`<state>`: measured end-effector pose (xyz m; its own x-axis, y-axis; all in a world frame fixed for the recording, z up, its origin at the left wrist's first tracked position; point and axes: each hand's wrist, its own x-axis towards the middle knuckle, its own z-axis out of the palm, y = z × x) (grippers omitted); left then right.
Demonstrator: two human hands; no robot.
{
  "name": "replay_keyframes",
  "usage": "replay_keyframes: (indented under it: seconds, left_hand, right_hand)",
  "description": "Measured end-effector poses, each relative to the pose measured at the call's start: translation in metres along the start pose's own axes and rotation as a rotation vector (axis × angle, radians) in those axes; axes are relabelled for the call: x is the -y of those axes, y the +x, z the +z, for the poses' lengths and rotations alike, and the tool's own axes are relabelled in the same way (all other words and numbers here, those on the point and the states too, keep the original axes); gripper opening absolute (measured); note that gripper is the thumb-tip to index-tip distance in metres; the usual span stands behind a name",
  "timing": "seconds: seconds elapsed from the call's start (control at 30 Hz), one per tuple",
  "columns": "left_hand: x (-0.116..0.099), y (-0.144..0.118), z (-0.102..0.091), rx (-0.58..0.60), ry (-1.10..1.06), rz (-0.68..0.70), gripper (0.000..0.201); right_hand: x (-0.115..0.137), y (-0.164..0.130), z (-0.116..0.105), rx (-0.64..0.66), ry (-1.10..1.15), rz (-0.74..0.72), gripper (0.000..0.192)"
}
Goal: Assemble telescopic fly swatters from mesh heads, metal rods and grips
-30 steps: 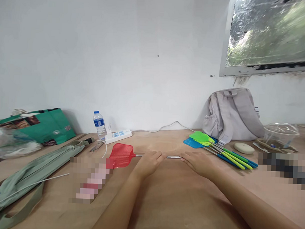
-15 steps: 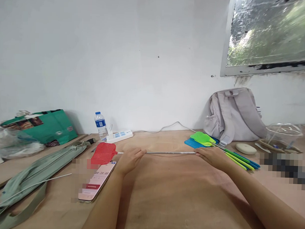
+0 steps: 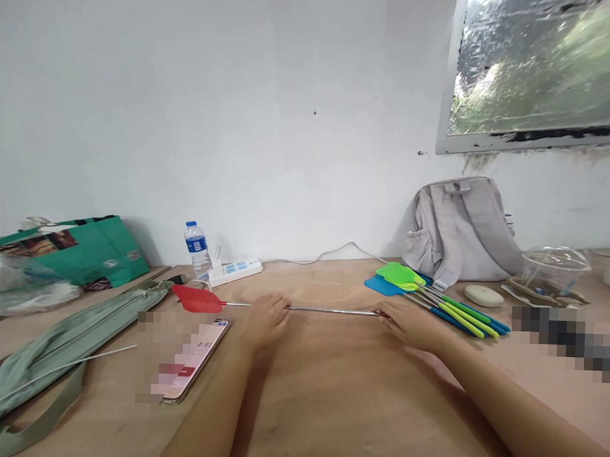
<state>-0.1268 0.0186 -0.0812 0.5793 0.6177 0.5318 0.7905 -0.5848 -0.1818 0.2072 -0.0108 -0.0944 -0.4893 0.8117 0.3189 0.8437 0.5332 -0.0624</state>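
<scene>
Red fly swatter [image 3: 197,299] stretches between both hands just above the counter [image 3: 329,389], its metal rod [image 3: 332,311] pulled out long. Left hand [image 3: 266,318] pinches the rod near the red head; right hand [image 3: 409,323] grips the far end. Just beyond the right hand lie other swatters [image 3: 432,299]. A phone [image 3: 193,358] rests beside the left forearm

A wooden table [image 3: 329,402] carries everything. Left of the hands lie a phone [image 3: 193,361] and grey-green bag [image 3: 65,343]; right, bundled swatters [image 3: 432,303] and a backpack [image 3: 465,227].
</scene>
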Motion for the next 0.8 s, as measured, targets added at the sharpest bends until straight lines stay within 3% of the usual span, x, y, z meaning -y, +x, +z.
replay_keyframes:
  seconds: [0.23, 0.33, 0.47, 0.6, 0.8]
  left_hand:
    - [-0.052, 0.016, 0.019, 0.059, 0.150, 0.117, 0.020]
    - [-0.073, 0.019, 0.020, 0.078, 0.118, 0.164, 0.021]
    - [-0.082, 0.021, 0.012, 0.076, 0.070, 0.208, 0.010]
    - [-0.075, 0.023, 0.011, 0.033, 0.121, 0.242, 0.008]
    - [-0.064, 0.025, 0.015, 0.011, 0.189, 0.290, 0.003]
  right_hand:
    - [0.066, 0.010, 0.014, -0.001, 0.069, 0.061, 0.029]
    - [0.084, 0.009, 0.020, 0.013, 0.047, 0.089, 0.030]
    - [0.078, 0.010, 0.020, 0.050, -0.031, 0.152, 0.020]
    - [0.063, 0.017, 0.014, 0.045, -0.103, 0.149, 0.018]
    - [0.062, 0.022, 0.008, 0.035, -0.138, 0.126, 0.016]
